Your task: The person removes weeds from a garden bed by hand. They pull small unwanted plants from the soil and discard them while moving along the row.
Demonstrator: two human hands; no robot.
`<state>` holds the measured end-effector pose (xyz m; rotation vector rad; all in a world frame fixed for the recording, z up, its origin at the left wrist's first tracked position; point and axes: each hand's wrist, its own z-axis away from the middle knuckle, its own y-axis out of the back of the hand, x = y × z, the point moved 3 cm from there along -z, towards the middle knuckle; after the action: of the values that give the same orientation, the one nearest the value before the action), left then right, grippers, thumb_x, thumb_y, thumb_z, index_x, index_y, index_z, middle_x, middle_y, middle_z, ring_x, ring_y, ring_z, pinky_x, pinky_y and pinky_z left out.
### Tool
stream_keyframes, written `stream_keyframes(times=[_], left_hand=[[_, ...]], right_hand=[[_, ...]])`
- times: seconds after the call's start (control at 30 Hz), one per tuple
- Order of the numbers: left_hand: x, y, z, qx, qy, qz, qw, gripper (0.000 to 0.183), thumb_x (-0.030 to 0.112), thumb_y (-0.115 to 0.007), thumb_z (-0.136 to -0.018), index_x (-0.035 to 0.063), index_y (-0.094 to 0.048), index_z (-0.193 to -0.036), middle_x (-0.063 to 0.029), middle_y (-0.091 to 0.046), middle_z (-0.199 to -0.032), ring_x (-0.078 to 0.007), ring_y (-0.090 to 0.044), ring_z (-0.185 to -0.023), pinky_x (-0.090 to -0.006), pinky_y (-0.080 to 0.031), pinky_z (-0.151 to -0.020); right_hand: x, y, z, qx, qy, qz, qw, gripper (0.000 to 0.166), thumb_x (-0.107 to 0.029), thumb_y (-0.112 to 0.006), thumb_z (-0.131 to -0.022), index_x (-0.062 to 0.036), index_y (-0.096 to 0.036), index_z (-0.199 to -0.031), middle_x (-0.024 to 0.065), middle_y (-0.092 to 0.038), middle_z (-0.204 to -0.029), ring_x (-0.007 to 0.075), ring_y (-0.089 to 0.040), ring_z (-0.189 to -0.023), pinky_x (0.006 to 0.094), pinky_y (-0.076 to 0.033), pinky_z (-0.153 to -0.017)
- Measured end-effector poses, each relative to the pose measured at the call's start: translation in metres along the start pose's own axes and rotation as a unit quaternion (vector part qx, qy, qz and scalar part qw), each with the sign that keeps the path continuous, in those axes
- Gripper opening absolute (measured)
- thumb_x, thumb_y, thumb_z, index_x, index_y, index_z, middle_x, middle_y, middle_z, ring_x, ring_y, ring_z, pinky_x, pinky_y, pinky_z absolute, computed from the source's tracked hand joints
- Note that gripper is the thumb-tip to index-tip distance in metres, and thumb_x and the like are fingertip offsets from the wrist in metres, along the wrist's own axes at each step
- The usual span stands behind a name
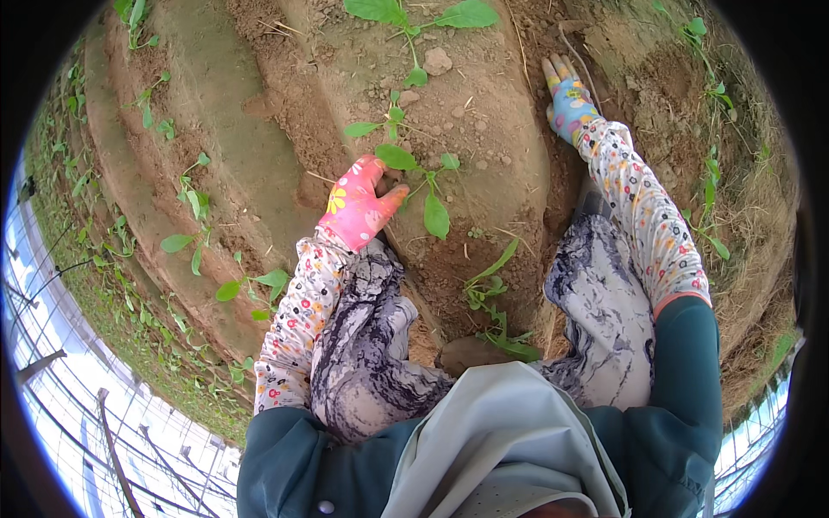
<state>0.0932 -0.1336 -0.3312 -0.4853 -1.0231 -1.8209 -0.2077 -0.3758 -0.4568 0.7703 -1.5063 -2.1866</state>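
Note:
My left hand (pixel 368 201), in a pink flowered glove with soiled fingertips, is at the left side of the raised soil bed, its thumb and fingers curved apart beside a leafy seedling (pixel 431 178). Whether its fingertips touch anything is unclear. My right hand (pixel 565 97), in a light blue patterned glove, lies flat in the furrow right of the bed, fingers extended and pointing away from me. A thin stem or root (pixel 578 58) runs beside it. Farther along the bed stand another seedling (pixel 394 120) and a larger one (pixel 409 29).
More leafy plants (pixel 493 298) grow on the bed between my knees, near a brownish rounded thing (pixel 473 355). A clod (pixel 437 61) rests near the far seedlings. Rows of seedlings (pixel 194 201) stand to the left, others (pixel 711 175) to the right. A framed structure (pixel 110 447) shows at lower left.

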Motion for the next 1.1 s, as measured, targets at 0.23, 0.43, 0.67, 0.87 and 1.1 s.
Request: stream_keyframes(times=[0.23,0.43,0.67,0.87,1.1], left_hand=[[0.031,-0.003,-0.002,-0.059,-0.075,-0.120,0.988,0.060,0.019,-0.078,-0.077,0.0121,-0.060,-0.134,-0.0138,-0.061,-0.115,-0.0303,-0.062,-0.106,-0.0394,-0.051,-0.091],[0.033,-0.009,-0.003,-0.035,-0.104,-0.163,0.980,0.052,0.028,-0.081,-0.073,0.0177,-0.068,-0.122,-0.0127,-0.062,-0.110,-0.0335,-0.062,-0.104,-0.0430,-0.051,-0.091],[0.028,-0.016,0.005,-0.028,-0.198,-0.200,0.959,0.042,0.026,-0.078,-0.076,0.0125,-0.068,-0.115,-0.0092,-0.066,-0.107,-0.0300,-0.062,-0.103,-0.0437,-0.048,-0.090],[0.036,-0.026,0.010,-0.069,-0.189,-0.189,0.961,0.037,0.027,-0.073,-0.083,0.0132,-0.066,-0.117,-0.0095,-0.068,-0.099,-0.0307,-0.065,-0.093,-0.0438,-0.049,-0.083],[0.025,-0.029,0.024,-0.055,-0.174,-0.151,0.971,0.031,0.025,-0.075,-0.083,0.0109,-0.071,-0.110,-0.0122,-0.069,-0.089,-0.0338,-0.066,-0.083,-0.0437,-0.052,-0.074]], right_hand=[[-0.009,0.017,-0.015,-0.161,-0.001,0.103,0.982,0.087,-0.015,-0.076,-0.077,-0.0173,-0.036,-0.153,0.0140,-0.030,-0.158,0.0367,-0.033,-0.144,0.0452,-0.036,-0.116],[-0.001,0.004,0.022,-0.203,-0.024,-0.001,0.979,0.065,-0.014,-0.074,-0.075,-0.0137,-0.057,-0.138,0.0152,-0.045,-0.145,0.0382,-0.046,-0.133,0.0430,-0.045,-0.107],[0.024,-0.031,0.038,-0.218,-0.226,-0.308,0.898,0.075,-0.015,-0.080,-0.079,-0.0059,-0.047,-0.146,0.0198,-0.064,-0.130,0.0269,-0.063,-0.118,0.0342,-0.048,-0.100],[-0.026,0.080,0.045,-0.199,0.035,-0.324,0.924,0.072,-0.016,-0.082,-0.077,-0.0061,-0.051,-0.141,0.0145,-0.063,-0.129,0.0273,-0.062,-0.115,0.0342,-0.048,-0.100],[-0.169,0.108,0.038,-0.228,0.174,-0.269,0.919,0.064,-0.003,-0.074,-0.071,-0.0113,-0.057,-0.132,0.0124,-0.050,-0.136,0.0343,-0.054,-0.123,0.0439,-0.045,-0.107]])
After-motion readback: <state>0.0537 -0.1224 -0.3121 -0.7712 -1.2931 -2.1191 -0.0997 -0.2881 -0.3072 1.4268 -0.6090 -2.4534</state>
